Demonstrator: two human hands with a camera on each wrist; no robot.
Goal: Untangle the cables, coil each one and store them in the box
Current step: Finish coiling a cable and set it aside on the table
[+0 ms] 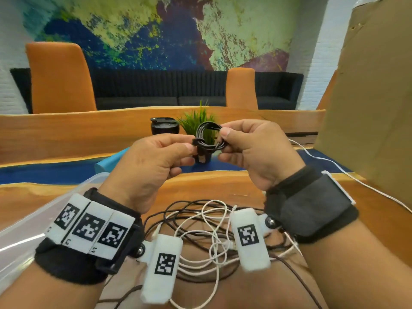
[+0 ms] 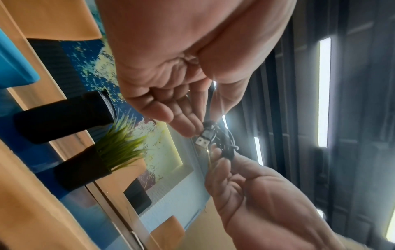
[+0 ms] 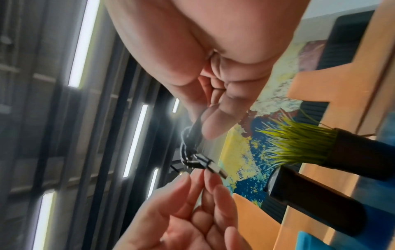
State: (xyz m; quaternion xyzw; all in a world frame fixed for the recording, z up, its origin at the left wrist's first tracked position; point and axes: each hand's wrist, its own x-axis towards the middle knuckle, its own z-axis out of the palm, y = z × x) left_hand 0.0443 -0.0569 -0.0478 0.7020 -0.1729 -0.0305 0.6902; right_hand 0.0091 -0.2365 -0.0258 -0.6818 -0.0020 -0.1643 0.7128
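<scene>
A person's left hand (image 1: 153, 161) and right hand (image 1: 252, 150) both pinch a coiled black cable (image 1: 208, 139) above tangled cables (image 1: 209, 237) on the table (image 1: 211, 181).

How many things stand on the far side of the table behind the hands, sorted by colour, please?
Black: 2, the cup and the plant pot, its grass green.
Blue: 1, the roll, partly hidden by the left hand.
Total: 3.
</scene>
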